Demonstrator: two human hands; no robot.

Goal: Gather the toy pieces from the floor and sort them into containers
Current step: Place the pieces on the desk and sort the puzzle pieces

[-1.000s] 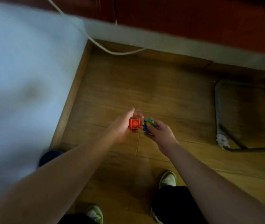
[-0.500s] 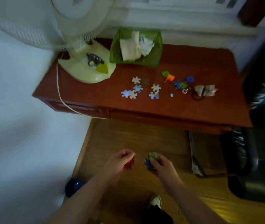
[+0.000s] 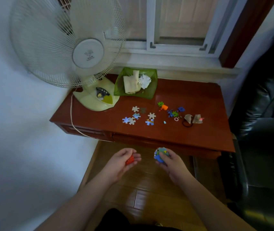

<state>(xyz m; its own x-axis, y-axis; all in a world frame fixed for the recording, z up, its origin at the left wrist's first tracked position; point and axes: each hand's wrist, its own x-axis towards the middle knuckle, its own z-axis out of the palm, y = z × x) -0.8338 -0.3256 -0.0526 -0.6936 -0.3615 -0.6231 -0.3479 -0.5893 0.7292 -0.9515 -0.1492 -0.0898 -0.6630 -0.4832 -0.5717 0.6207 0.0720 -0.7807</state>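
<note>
My left hand (image 3: 121, 162) is curled around a red toy block (image 3: 129, 160), held just below the front edge of the table. My right hand (image 3: 169, 161) grips a bunch of blue, green and yellow toy pieces (image 3: 160, 153) at the same height. On the red-brown table (image 3: 183, 135) lie several jigsaw puzzle pieces (image 3: 138, 116) and a small cluster of green, orange and blue toy pieces (image 3: 170, 110). A green container (image 3: 151, 95) with cloth and crumpled paper stands at the back of the table.
A white desk fan (image 3: 76, 55) stands on the table's left end, its cord (image 3: 72, 117) hanging over the front edge. A black hair tie and folded paper scraps (image 3: 193, 120) lie at the right. A black leather chair (image 3: 264, 130) is right, a white wall left, wooden floor below.
The view has lifted from the floor to the table. Both hands have risen with it and moved apart, the left still holding the red block, the right its coloured pieces.
</note>
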